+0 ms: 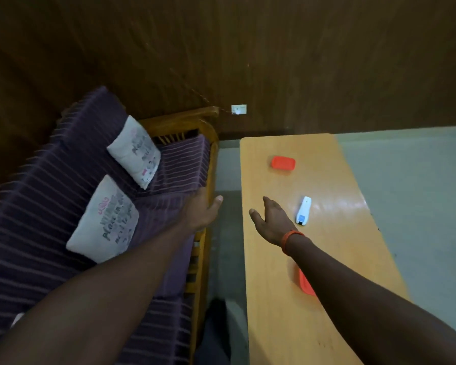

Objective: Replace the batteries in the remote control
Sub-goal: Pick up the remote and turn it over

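My right hand (271,222) hovers over the table (274,325), fingers spread and empty. The remote control (304,211) lies flat just beside it at about 2 o'clock, its long axis running roughly 12 to 6. My left hand (204,210), loose and empty, hangs beyond the table's edge at 9 o'clock, so I judge the right hand nearer.

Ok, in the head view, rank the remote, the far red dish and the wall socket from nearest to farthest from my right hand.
1. The remote, on the table just right of the right hand.
2. The far red dish, ahead toward the table's far end.
3. The wall socket, beyond the table, low on the wall.
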